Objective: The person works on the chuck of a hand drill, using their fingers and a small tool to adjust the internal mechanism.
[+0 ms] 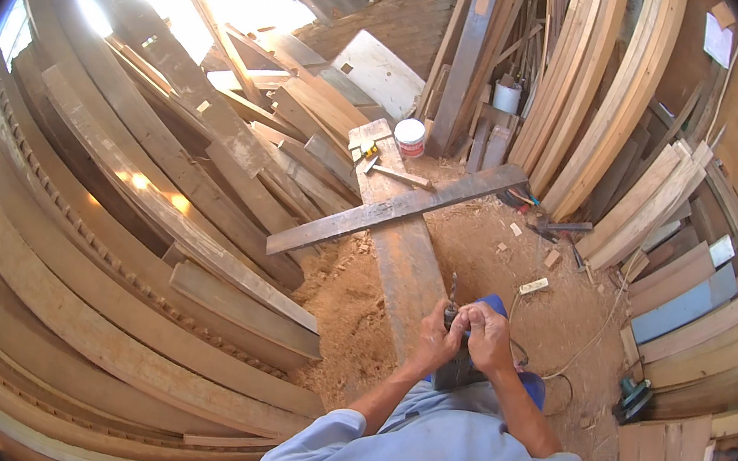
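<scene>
Both of my hands are closed on a dark power drill held upright at my lap, a slim metal bit pointing up from it. My left hand grips around the chuck on the left side, while my right hand wraps it from the right, thumbs close together at the top. Just beyond lies a long worn board, crossed by a dark weathered beam. A yellow tape measure and a wooden-handled tool rest at the board's far end.
Timber stacks fill the left; upright planks and shorter boards line the back and right. A white bucket stands behind the board. On the sawdust-covered floor lie a power strip, cords, offcuts and hand tools.
</scene>
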`<state>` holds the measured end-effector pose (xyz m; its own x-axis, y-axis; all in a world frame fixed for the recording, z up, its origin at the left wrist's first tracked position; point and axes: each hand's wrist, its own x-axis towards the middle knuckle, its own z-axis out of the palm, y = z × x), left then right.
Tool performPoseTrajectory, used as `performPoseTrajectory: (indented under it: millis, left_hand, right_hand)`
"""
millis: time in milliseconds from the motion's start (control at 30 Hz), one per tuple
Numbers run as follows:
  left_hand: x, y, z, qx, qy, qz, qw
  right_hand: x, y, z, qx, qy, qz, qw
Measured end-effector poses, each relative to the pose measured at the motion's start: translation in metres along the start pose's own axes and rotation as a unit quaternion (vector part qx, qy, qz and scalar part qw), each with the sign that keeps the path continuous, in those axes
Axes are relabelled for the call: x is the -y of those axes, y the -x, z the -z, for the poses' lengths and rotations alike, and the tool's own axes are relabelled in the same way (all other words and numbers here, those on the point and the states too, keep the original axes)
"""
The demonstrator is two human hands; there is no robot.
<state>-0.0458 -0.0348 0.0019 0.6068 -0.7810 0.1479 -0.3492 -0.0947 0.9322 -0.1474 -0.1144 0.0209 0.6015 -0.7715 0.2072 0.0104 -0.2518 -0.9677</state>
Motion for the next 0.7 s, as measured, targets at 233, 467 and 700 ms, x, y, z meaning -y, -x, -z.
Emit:
performPoseTrajectory:
  millis: [233, 467, 700]
  left_hand:
    - [0.042, -0.006, 0.005, 0.090, 0.271, 0.071, 0.956]
    - [0.038, -0.009, 0.038, 0.227, 0.373, 0.098, 0.894]
    - [0.049, -0.003, 0.022, 0.091, 0.299, 0.062, 0.948]
  right_hand:
    - [0.005, 0.006, 0.010, -0.023, 0.147, 0.174, 0.973]
    - [0.003, 0.014, 0.018, -0.009, 0.084, 0.049, 0.995]
    - [0.013, 0.013, 0.017, 0.014, 0.070, 0.017, 0.997]
